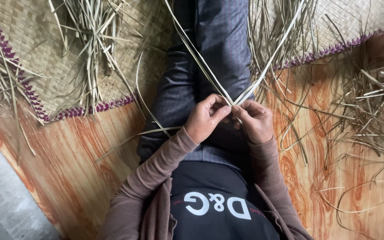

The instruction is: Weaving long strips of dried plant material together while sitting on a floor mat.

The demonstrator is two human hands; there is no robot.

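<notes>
Here, near the middle of the frame, the left hand (206, 118) and the right hand (255, 121) are meeting fingertip to fingertip over the person's lap, both pinching the same pale reed strips (263, 71). The strips are long, flat and narrow, straw-coloured with a faint green tinge, and they are crossing right at the pinch, fanning upward in a V: one pair is running toward the upper middle of the frame, the other toward the upper right. The left hand is curling its fingers in, thumb pressing against the forefinger on the crossing; the right hand is closing likewise, its thumb and first fingers clamping the strips from the other side. A further loose strip (156, 130) is trailing leftward from under the left wrist. The hands are hovering above grey trousers (218, 40) stretching up the frame. A woven mat (32, 53) with a purple zigzag edge is lying at the upper left, bundles of cut reeds (90, 35) scattered over it, and more loose reeds (374, 111) are spreading across the wood-patterned floor (76, 160) at the right.
</notes>
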